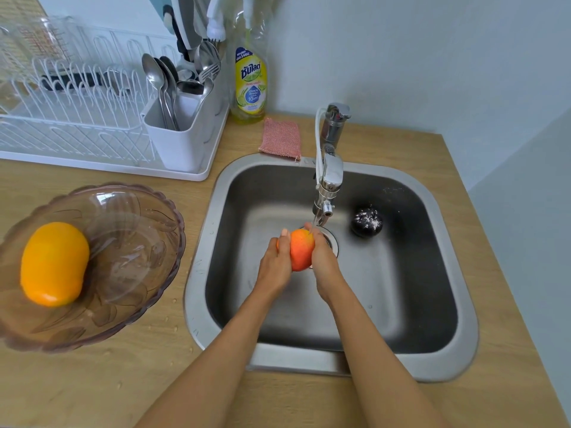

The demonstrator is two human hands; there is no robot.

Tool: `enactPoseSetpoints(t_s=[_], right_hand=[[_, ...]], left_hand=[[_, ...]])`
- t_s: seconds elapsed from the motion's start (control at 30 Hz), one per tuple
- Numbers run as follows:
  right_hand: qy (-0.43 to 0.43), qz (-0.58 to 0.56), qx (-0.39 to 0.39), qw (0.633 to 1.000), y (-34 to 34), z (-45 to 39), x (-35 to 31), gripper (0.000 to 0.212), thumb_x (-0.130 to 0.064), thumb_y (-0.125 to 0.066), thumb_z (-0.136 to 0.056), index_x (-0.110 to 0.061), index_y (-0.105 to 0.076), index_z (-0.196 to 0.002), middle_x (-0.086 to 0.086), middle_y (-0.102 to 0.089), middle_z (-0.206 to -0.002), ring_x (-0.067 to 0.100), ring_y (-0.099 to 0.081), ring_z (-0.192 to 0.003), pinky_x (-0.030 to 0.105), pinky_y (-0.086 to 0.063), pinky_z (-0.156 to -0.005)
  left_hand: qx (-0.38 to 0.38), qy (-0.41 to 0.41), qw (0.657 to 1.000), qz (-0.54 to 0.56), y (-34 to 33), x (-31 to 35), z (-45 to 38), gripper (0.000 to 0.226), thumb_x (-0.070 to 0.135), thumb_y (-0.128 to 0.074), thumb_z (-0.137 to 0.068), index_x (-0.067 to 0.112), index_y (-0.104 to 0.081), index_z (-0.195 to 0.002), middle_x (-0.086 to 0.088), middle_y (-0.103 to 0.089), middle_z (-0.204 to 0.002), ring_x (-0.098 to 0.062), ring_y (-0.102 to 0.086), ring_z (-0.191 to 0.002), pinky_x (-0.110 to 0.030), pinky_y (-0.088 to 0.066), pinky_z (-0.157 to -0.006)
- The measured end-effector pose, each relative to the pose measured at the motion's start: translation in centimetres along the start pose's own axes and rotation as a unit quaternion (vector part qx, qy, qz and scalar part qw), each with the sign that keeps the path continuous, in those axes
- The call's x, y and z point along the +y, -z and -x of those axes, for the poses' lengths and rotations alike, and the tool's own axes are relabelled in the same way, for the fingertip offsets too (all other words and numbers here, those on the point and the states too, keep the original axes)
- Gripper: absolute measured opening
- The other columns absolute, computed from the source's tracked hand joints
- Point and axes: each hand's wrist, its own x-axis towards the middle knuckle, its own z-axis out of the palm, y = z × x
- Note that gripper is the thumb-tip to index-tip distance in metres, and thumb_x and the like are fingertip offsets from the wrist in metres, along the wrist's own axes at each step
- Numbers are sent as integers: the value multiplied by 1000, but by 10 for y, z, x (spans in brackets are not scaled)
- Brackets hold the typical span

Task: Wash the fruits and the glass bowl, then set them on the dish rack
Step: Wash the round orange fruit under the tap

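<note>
An orange-red fruit (301, 249) is held between both hands over the steel sink (445, 359), under the running tap (330, 180). My left hand (275, 267) grips its left side and my right hand (324, 257) its right side. A dark round fruit (366, 221) flecked with white lies on the sink floor to the right of the tap. On the counter at left stands a tinted glass bowl (133, 230) holding a yellow-orange fruit (54, 263). The white dish rack (77, 118) sits at the back left.
A white cutlery holder (182, 140) with spoons and forks stands in the rack's right end. A dish soap bottle (249, 84) and a pink scrub pad (280, 138) sit behind the sink. Water drops dot the wooden counter (92, 387) between bowl and sink.
</note>
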Motion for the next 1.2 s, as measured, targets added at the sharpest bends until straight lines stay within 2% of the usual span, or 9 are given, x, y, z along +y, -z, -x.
enactPoseSetpoints(t_s=[0.23, 0.33, 0.5, 0.6, 0.7, 0.77, 0.97, 1.07, 1.2], right_hand=[[198, 174, 45, 964, -11, 33, 22, 49, -34, -23, -105, -24, -22, -152, -5, -29, -156, 11, -27, -143, 32, -22, -118], [143, 130, 39, 980, -2, 25, 17, 45, -33, -24, -104, -30, -31, -148, -4, -38, -150, 12, -39, -133, 24, -29, -106], [6, -5, 14, 1000, 12, 13, -3, 40, -42, -25, -101, -35, -55, -127, 4, -54, -132, 21, -54, -115, 37, -46, -98], [44, 106, 14, 993, 15, 20, 2, 49, -55, -17, -99, -36, -47, -133, 0, -55, -126, 23, -55, -115, 49, -45, -102], [88, 192, 23, 977, 17, 28, 13, 46, -61, -20, -96, -40, -41, -130, 4, -60, -116, 27, -62, -102, 44, -51, -91], [85, 202, 27, 975, 19, 27, 19, 42, -60, -21, -96, -38, -41, -125, 10, -63, -109, 27, -63, -92, 40, -52, -80], [-83, -58, 43, 994, 29, 15, 16, 50, -53, -26, -92, -14, -56, -83, 8, -53, -57, 16, -44, -43, 22, -32, -41], [-164, -217, 27, 962, 39, 13, 15, 57, -59, -30, -91, -10, -57, -79, 6, -57, -50, 14, -39, -35, 15, -27, -33], [-165, -231, 9, 959, 39, 14, 11, 62, -63, -30, -92, -6, -53, -83, 9, -55, -49, 12, -34, -29, 13, -22, -28]], left_hand=[[51, -10, 999, -10, 1, -3, -3, 58, 63, -20, -94, 20, -50, -120, -8, -59, -113, -25, -57, -99, -37, -44, -88], [36, -46, 997, -47, 0, -2, 0, 49, 60, -23, -95, 22, -49, -111, -8, -60, -104, -29, -59, -94, -38, -45, -81], [-7, -104, 992, -70, -8, -2, 7, 36, 53, -27, -97, 23, -45, -107, -6, -59, -106, -25, -57, -96, -36, -43, -80], [1, -110, 992, -68, -9, -4, 7, 40, 51, -21, -98, 21, -43, -112, -7, -57, -109, -22, -56, -95, -29, -41, -74], [-3, -109, 991, -77, -10, -6, 6, 36, 50, -16, -99, 23, -39, -108, -7, -56, -105, -18, -56, -89, -20, -40, -64], [-28, -101, 991, -85, -10, -8, 6, 34, 49, -14, -99, 26, -37, -108, -5, -54, -107, -17, -55, -92, -23, -43, -72], [-103, -169, 972, -130, -10, -10, 8, 46, 48, -26, -100, 28, -31, -140, -3, -44, -132, -17, -47, -118, -24, -34, -93], [-138, -211, 950, -187, -17, -11, 12, 60, 56, -31, -96, 40, -8, -149, 0, -34, -126, -14, -48, -106, -27, -36, -96], [-109, -224, 952, -177, -17, -9, 13, 55, 59, -32, -93, 38, -21, -143, 0, -40, -121, -18, -50, -108, -33, -43, -94]])
